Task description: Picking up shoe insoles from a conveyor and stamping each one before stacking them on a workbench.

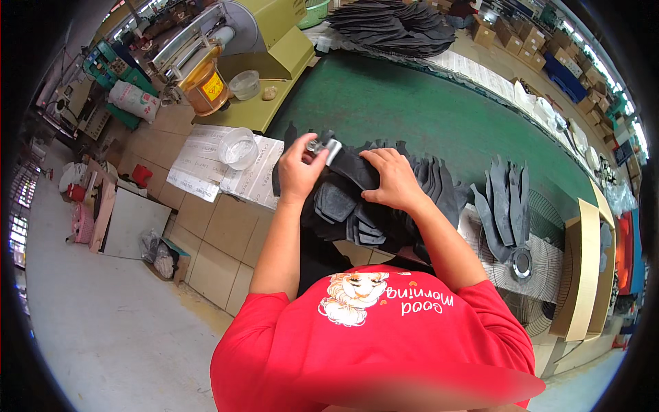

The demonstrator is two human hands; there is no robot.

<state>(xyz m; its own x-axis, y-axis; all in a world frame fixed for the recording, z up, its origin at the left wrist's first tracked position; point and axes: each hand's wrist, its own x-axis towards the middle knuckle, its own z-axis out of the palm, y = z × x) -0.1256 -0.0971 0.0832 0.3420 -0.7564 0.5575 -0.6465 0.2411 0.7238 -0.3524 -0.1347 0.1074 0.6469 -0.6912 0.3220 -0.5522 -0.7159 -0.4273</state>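
My left hand (pixel 298 168) grips a small metal tool with a grey head (pixel 322 147), held at the top end of a dark grey cut piece (pixel 353 168). My right hand (pixel 392 180) lies flat on that same piece and presses it down onto a spread of overlapping dark grey pieces (pixel 357 213) at the near edge of the green table (pixel 412 103). More of these pieces fan out to the right (pixel 439 182).
A clear plastic cup (pixel 239 147) stands on paper sheets (pixel 206 161) to the left. Behind it are a yellow-green machine (pixel 268 41), an amber jug (pixel 206 86) and a small bowl (pixel 245 84). A fan grille (pixel 539 257) holds dark strips; a large pile of dark pieces (pixel 395 27) lies at the far end.
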